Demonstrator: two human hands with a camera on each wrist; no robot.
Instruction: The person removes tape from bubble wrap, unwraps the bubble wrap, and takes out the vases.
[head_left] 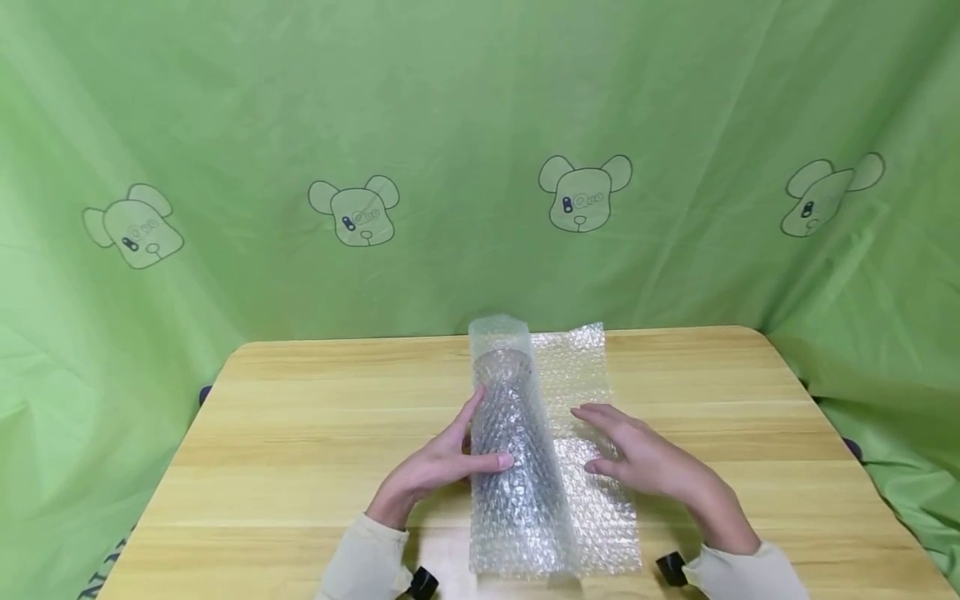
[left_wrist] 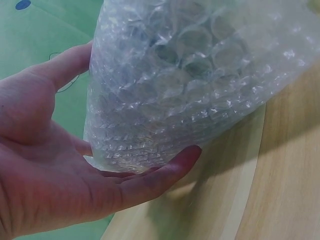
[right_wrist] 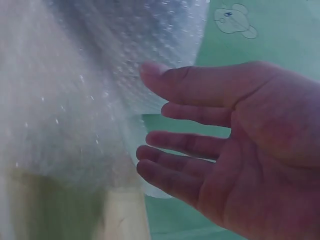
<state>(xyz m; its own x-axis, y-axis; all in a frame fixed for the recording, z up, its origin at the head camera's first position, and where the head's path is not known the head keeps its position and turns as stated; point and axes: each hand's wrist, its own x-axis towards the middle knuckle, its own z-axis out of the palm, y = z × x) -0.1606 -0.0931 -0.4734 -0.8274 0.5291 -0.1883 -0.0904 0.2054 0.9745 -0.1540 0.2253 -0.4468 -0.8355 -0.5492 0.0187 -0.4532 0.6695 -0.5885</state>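
A sheet of clear bubble wrap lies rolled around a long see-through object that looks round at its far end; its kind cannot be told through the layers. My left hand holds this roll from the left, thumb on top and fingers along its side. In the left wrist view, the fingers bend around the wrapped surface. To the right of the roll, my right hand hovers over the loose flap of wrap, fingers spread and slightly bent. In the right wrist view, that hand holds nothing.
The wood-grain table has rounded far corners. Behind it and on both sides hangs a green cloth printed with bear heads. A small black piece sits by the right cuff, and another black piece by the left cuff.
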